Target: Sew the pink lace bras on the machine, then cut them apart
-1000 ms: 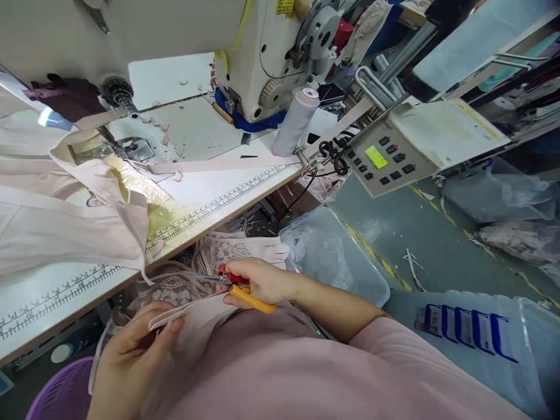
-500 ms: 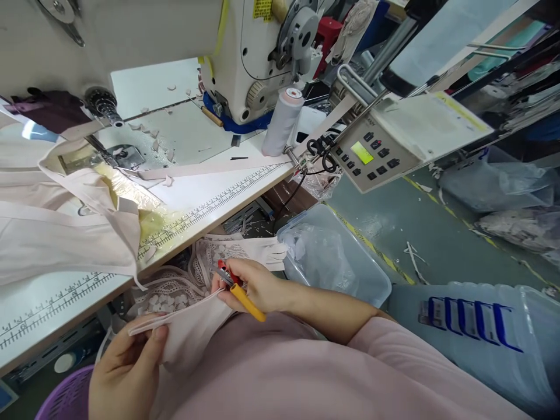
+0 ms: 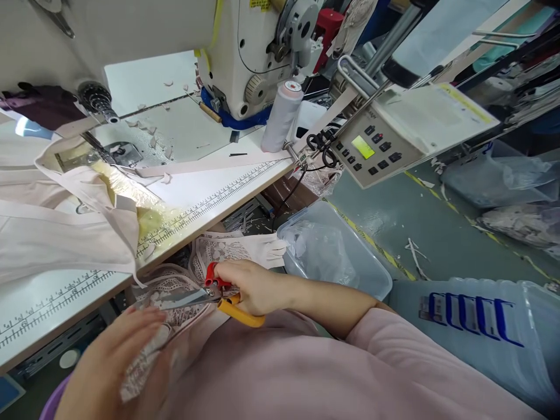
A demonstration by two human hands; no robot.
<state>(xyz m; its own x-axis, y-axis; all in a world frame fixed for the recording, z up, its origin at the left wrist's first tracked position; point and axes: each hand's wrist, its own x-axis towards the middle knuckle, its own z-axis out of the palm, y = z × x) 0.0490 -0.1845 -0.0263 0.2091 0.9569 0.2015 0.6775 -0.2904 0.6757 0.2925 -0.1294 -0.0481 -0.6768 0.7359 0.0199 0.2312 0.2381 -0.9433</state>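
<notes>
You are sitting at a white tabletop (image 3: 210,192) lying across the left of the frame; grey-green floor (image 3: 420,227) is stretching away at right, brightly lit.

- The right hand (image 3: 256,286) grips red-and-yellow scissors (image 3: 214,291), blades pointing toward the left hand (image 3: 114,361).
- The left hand holds lace fabric (image 3: 144,359), blurred.
- Above both hands, the counter (image 3: 210,192) carries a sewing machine (image 3: 245,52).

left hand (image 3: 111,364): motion-blurred | lace piece (image 3: 144,361): partly hidden under it
</notes>
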